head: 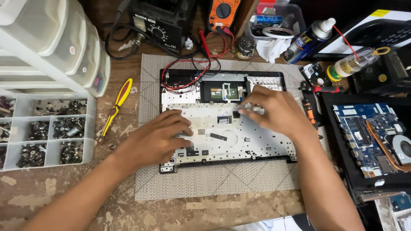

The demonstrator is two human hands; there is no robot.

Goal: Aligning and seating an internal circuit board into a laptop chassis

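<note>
Laptop shell point(222, 128), stripped and lying open face up, sits on the grey mat point(214, 182) in the middle of my bench. Its pale metal plate fills most of the frame, and red and black wires point(188, 79) loop over its 11 o'clock corner.

My left hand point(160, 137) lies palm down on the plate's 8 o'clock part, fingers loosely curled and pressing on the metal, gripping nothing. My right hand point(276, 112) hovers over the 2 o'clock part, fingers pinched on a small pale piece point(252, 109); it is too blurred for me to tell what it is.

At 9 o'clock of the mat lies a yellow and red tool point(116, 107), and beyond it a parts tray point(47, 130) full of dark screws. At 10 o'clock stand clear plastic drawers point(51, 47). At 12 o'clock are a soldering station point(156, 21) and an orange multimeter point(222, 13). At 1 o'clock a spray can point(308, 40) lies tilted beside a small bottle point(353, 63). At 3 o'clock a blue circuit board point(370, 137) with its fan rests in a second black shell, well apart from my hands.
</note>
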